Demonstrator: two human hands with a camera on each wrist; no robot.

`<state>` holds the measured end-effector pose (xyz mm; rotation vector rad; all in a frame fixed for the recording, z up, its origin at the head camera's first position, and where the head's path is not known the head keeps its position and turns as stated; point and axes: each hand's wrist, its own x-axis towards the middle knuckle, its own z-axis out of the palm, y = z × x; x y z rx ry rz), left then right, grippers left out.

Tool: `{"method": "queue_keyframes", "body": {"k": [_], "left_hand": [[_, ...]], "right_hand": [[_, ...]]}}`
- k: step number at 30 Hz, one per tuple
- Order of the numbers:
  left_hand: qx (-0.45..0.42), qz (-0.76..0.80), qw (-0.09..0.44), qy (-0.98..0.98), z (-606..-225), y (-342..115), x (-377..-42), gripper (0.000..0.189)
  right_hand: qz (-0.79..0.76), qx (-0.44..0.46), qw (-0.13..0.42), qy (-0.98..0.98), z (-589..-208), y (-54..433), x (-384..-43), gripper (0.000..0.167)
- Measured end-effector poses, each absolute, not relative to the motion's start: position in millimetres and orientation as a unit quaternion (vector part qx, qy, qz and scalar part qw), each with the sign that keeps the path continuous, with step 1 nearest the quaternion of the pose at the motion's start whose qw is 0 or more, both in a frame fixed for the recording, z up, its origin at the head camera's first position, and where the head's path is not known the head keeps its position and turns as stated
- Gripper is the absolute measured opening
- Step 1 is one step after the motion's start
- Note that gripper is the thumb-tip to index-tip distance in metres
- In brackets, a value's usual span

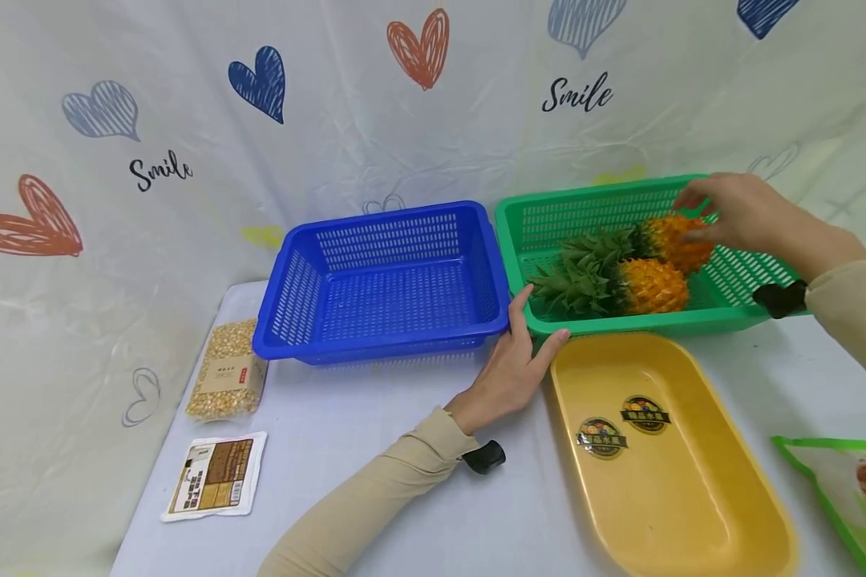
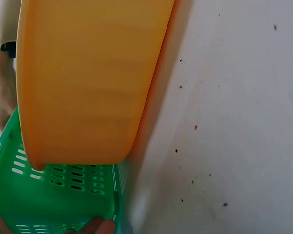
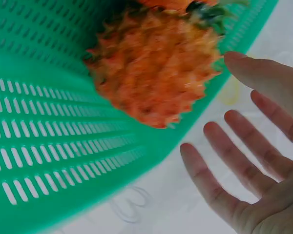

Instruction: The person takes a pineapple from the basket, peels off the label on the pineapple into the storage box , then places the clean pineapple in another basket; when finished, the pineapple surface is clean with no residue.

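Note:
In the green basket (image 1: 700,322) lie two orange pineapples with green leafy crowns, the front pineapple (image 1: 653,287) and the back pineapple (image 1: 681,240). My right hand (image 1: 739,212) hovers over the back one's crownless end, holding nothing. In the right wrist view its fingers (image 3: 219,187) are spread beside the fruit (image 3: 156,68), apart from it. At the basket's near left corner, my left hand (image 1: 511,369) touches the rim with thumb and index finger stretched out. The left wrist view shows fingertips (image 2: 105,226) against the basket's wall (image 2: 53,200); the rest of that hand is hidden.
A blue basket (image 1: 382,349) stands left of the green one. In front lies a yellow tray (image 1: 664,473) with two stickers. A bag of corn kernels (image 1: 227,373) and a flat packet (image 1: 216,477) are at left, a green-edged bag (image 1: 851,489) at right. Behind hangs a heart-printed cloth (image 1: 332,120).

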<state>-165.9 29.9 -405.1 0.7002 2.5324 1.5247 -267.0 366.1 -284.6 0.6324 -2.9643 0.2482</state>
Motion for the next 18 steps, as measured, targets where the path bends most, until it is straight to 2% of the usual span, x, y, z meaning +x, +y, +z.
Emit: {"method": "queue_keyframes", "body": {"k": [7, 10, 14, 18], "left_hand": [[0.224, 0.517, 0.066, 0.824, -407, 30, -171, 0.076], [0.208, 0.522, 0.104, 0.821, -399, 27, -165, 0.073], [0.196, 0.505, 0.189, 0.819, -374, 15, -155, 0.074], [0.248, 0.465, 0.239, 0.815, -343, -11, -145, 0.069]], "right_hand": [[0.109, 0.216, 0.071, -0.968, -275, 345, -254, 0.043], [0.118, 0.227, 0.080, -0.963, -271, 331, -244, 0.042], [0.131, 0.241, 0.095, -0.957, -264, 310, -228, 0.039], [0.139, 0.247, 0.107, -0.953, -257, 293, -212, 0.039]]}}
